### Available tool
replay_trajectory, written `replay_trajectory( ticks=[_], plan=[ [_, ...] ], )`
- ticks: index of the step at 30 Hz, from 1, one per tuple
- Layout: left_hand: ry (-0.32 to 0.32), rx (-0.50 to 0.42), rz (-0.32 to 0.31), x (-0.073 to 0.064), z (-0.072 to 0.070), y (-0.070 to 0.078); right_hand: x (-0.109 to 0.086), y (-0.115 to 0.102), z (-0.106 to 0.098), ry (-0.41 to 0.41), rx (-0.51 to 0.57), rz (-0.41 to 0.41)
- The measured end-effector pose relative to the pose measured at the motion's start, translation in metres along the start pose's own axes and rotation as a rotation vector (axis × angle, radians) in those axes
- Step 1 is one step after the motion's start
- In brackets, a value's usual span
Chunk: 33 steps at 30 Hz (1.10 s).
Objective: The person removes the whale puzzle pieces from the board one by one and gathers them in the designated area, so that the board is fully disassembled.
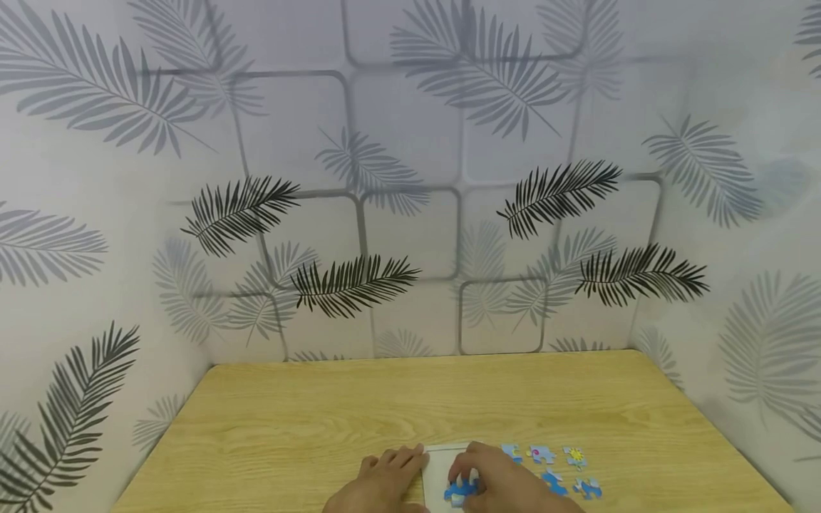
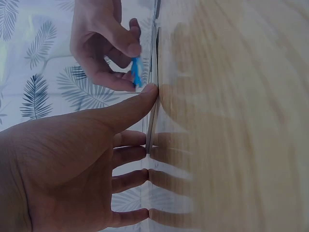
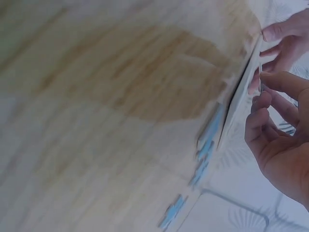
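Observation:
A blue jigsaw puzzle piece (image 1: pixel 462 490) is pinched between the thumb and fingers of my right hand (image 1: pixel 507 479), over a white board (image 1: pixel 435 464) that lies on the table. In the left wrist view the puzzle piece (image 2: pixel 137 72) stands on edge, a little off the board. My left hand (image 1: pixel 385 481) is at the board's left side, its fingers spread and fairly straight. Its thumb touches the board's edge and its fingertips rest on the table, as the left wrist view shows. Part of the board is hidden behind my right hand.
Several loose puzzle pieces lie right of the board, among them a yellow-sun piece (image 1: pixel 575 454), a piece with a pink swirl (image 1: pixel 541 454) and a blue-and-white piece (image 1: pixel 586 488). The wooden table (image 1: pixel 308 406) meets patterned walls (image 1: pixel 410 313) at its back and sides.

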<state>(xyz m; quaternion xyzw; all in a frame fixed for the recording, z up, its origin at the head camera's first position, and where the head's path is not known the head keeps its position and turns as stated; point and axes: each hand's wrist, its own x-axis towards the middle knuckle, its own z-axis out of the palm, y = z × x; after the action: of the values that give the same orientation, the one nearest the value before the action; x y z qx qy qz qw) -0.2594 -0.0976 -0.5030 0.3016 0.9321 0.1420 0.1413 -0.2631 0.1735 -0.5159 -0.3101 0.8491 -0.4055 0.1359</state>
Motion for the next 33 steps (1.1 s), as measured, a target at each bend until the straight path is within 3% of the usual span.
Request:
replay_trajectory(
  ticks=[3, 8, 15, 25, 29, 31, 33],
  plan=[
    [0.013, 0.014, 0.008, 0.006, 0.008, -0.007, -0.015, -0.033, -0.014, 0.061, -0.044, -0.009],
    [0.018, 0.024, 0.024, 0.006, 0.01, -0.009, -0.038, -0.04, -0.032, 0.102, -0.005, -0.052],
    [-0.006, 0.04, 0.022, -0.003, -0.005, 0.003, -0.063, -0.015, -0.045, 0.139, -0.019, -0.207],
    [-0.017, 0.023, -0.011, 0.011, 0.012, -0.009, -0.105, 0.027, -0.065, 0.098, -0.034, -0.183],
    [-0.017, 0.042, -0.021, 0.002, -0.002, 0.004, -0.115, 0.052, -0.07, 0.082, -0.063, -0.218],
    [-0.019, 0.055, -0.023, -0.004, -0.01, 0.013, -0.119, 0.061, -0.071, 0.068, -0.044, -0.178],
    [-0.017, 0.068, -0.016, -0.008, -0.015, 0.019, -0.122, 0.084, -0.07, 0.053, -0.02, -0.16]
  ],
)
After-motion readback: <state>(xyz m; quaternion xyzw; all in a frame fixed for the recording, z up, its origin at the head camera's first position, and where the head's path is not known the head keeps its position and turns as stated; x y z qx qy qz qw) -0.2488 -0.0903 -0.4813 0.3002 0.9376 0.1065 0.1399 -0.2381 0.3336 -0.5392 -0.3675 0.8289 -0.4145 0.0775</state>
